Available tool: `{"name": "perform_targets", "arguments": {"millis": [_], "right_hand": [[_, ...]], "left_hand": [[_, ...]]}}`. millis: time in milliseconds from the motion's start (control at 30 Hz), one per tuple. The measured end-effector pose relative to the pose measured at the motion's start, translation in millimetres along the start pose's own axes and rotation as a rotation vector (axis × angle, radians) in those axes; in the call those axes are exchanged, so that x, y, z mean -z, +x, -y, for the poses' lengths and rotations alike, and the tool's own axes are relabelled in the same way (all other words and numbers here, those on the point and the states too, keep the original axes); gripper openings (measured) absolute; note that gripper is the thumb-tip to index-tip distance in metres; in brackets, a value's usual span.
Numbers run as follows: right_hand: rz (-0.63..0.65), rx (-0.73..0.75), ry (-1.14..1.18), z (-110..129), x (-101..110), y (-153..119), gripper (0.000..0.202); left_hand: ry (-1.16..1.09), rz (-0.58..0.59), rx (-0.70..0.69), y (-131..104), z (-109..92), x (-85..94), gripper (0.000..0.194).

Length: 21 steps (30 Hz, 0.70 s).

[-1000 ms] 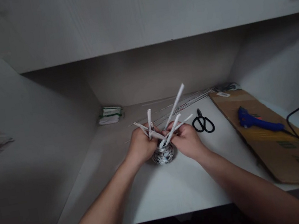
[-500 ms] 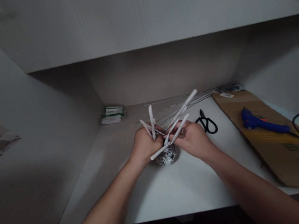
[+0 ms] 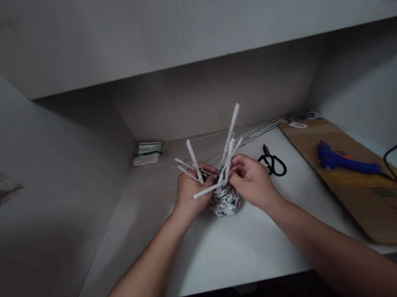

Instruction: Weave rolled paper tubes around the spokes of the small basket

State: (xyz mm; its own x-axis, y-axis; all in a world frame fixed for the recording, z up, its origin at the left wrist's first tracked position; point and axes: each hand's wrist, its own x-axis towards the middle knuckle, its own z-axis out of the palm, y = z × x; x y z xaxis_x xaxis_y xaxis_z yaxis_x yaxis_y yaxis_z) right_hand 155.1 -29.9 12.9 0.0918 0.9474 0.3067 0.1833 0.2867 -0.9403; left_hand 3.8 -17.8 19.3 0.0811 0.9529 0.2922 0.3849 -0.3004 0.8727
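Note:
A small round basket (image 3: 225, 201) woven from rolled paper strips stands on the white tabletop between my hands. Several white paper tubes (image 3: 232, 125) stick up and outward from its rim, one pointing toward me at the front. My left hand (image 3: 191, 188) is closed around the basket's left side at the rim, its fingertips partly behind the tubes. On the right, my right hand (image 3: 251, 177) pinches at the base of the paper tubes near the rim. The inside of the basket is hidden.
Black-handled scissors (image 3: 272, 161) lie right of my right hand. A blue glue gun (image 3: 347, 160) with a black cord rests on a cardboard sheet (image 3: 375, 205). Thin paper sticks (image 3: 260, 132) lie at the back, a white-and-green packet (image 3: 148, 153) at back left. A shelf panel (image 3: 177, 20) overhangs.
The paper tubes on the right now stand more upright, and my right hand has shifted slightly. More of the basket's woven side shows. My left hand stays at the rim.

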Motion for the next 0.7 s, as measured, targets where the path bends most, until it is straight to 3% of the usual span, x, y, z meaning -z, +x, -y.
{"name": "perform_targets", "arguments": {"millis": [200,333,500,700], "right_hand": [[0.01,-0.115,0.29,-2,-1,5,0.01],[0.009,-0.076,0.271,-5,-2,5,0.009],[0.02,-0.02,0.134,2,-1,-1,0.016],[0.135,0.034,0.053,10,2,-7,0.028]], "left_hand": [[0.109,-0.055,-0.188,-6,-3,-2.5,0.013],[0.188,-0.059,-0.313,-9,-8,2.6,0.012],[0.277,-0.002,-0.293,-10,-14,5.7,0.011],[0.25,-0.062,-0.262,-8,-12,4.4,0.013]]}}
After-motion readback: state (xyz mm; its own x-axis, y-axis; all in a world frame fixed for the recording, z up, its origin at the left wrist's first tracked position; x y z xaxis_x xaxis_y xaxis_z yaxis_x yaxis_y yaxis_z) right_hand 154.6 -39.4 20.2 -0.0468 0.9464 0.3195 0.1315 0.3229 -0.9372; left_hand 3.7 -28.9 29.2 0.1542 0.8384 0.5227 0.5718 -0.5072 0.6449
